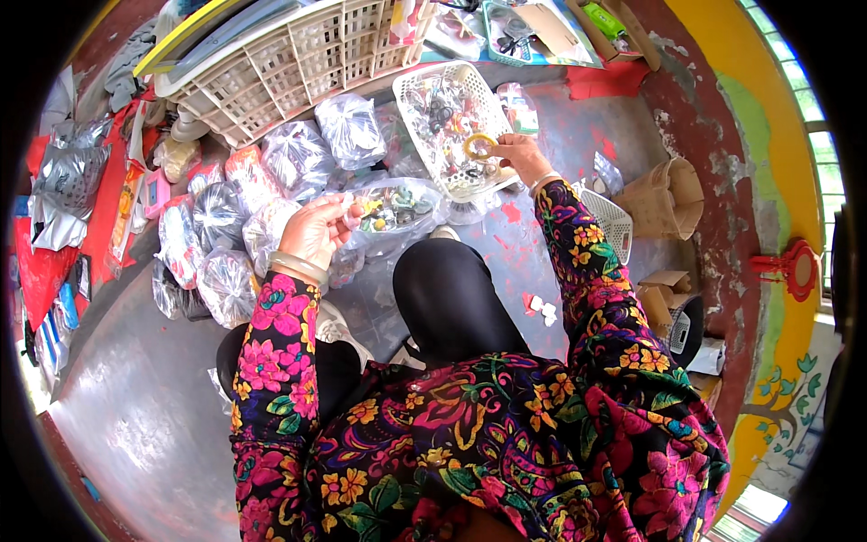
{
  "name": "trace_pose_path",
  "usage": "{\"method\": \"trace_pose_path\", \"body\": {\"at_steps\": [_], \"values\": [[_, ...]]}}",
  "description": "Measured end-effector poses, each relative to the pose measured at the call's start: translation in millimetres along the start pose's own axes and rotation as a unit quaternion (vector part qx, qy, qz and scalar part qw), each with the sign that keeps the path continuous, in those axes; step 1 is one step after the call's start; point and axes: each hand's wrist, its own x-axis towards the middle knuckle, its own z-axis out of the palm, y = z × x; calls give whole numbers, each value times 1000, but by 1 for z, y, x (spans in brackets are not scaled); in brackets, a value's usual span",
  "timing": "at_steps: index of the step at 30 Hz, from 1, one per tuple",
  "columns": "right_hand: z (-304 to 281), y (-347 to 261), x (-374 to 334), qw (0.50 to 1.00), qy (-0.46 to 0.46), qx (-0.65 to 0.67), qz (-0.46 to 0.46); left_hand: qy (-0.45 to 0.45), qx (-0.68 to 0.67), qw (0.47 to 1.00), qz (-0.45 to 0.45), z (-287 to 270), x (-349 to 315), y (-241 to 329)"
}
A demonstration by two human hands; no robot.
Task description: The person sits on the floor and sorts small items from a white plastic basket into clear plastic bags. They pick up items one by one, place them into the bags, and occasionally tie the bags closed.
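My right hand (524, 154) pinches a yellow ring (468, 147), shaped like a small roll of tape, over the white plastic basket (411, 88). Inside that basket lies a jumble of small items, too small to name. My left hand (316, 231) is raised beside an open clear plastic bag (424, 197) that holds small green, yellow and dark pieces. Its thumb and fingertips are pressed together; a small yellowish bit shows at their tips, but I cannot make out what it is.
Several filled clear bags (293, 161) are heaped at the left, below a big cream crate (298, 68). To the right stand a small white basket (608, 219), a brown paper bag (664, 199) and a cardboard box (657, 303). Small white pieces (544, 309) lie on the floor.
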Motion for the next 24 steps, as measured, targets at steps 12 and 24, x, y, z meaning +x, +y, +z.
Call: {"method": "trace_pose_path", "body": {"at_steps": [12, 24], "values": [[98, -74, -88, 964, -152, -161, -146, -21, -4, 1000, 1, -7, 2, -3], [192, -65, -40, 793, -297, -496, -195, -26, 13, 1000, 4, -8, 4, -4]]}}
